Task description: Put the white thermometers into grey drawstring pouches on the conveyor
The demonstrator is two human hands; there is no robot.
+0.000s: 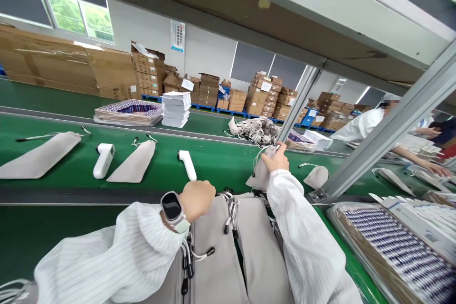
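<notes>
My right hand reaches over the green belt and is closed on the top of a grey drawstring pouch. My left hand, with a watch on the wrist, is curled just above the stacked pouches, its fingertips hidden from me. Right beyond its knuckles lies a white handheld thermometer; whether they touch I cannot tell. Below both hands, piles of flat grey pouches lie side by side, their white cords and black cord ends hanging over them.
On the belt to the left are another white thermometer and grey pouches. A metal post rises at right, beside a tray of patterned small items. A shelf overhangs. A co-worker works at far right.
</notes>
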